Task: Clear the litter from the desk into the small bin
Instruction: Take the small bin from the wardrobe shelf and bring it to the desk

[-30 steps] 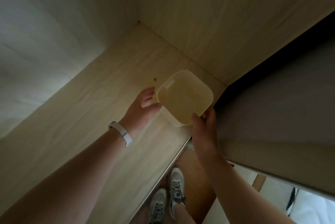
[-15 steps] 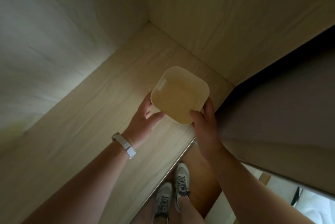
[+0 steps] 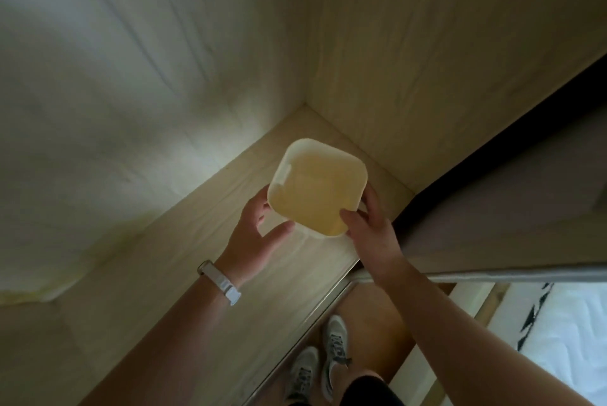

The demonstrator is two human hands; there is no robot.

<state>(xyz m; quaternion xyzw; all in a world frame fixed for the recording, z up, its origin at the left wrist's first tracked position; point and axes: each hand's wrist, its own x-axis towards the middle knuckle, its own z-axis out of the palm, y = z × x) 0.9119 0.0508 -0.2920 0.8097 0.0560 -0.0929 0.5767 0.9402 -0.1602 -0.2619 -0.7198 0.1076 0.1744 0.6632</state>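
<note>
A small cream square bin (image 3: 317,187) with rounded corners stands in the far right corner of the light wooden desk (image 3: 184,261), its mouth facing up and its inside showing no litter. My left hand (image 3: 254,235) is beside the bin's left wall, fingers spread and relaxed, thumb stretched toward its near corner. My right hand (image 3: 371,225) grips the bin's right near corner, thumb at the rim and fingers wrapped behind the wall. No litter shows on the desk.
Wooden panels (image 3: 427,44) wall the desk at the back and left. A dark gap and a grey panel (image 3: 512,202) lie to the right. The desk's front edge (image 3: 328,297) runs diagonally; my shoes (image 3: 331,350) stand on the brown floor below.
The bin sits a little further into the corner than before. My left hand has come off its wall and opened; my right hand stays on the near right corner.
</note>
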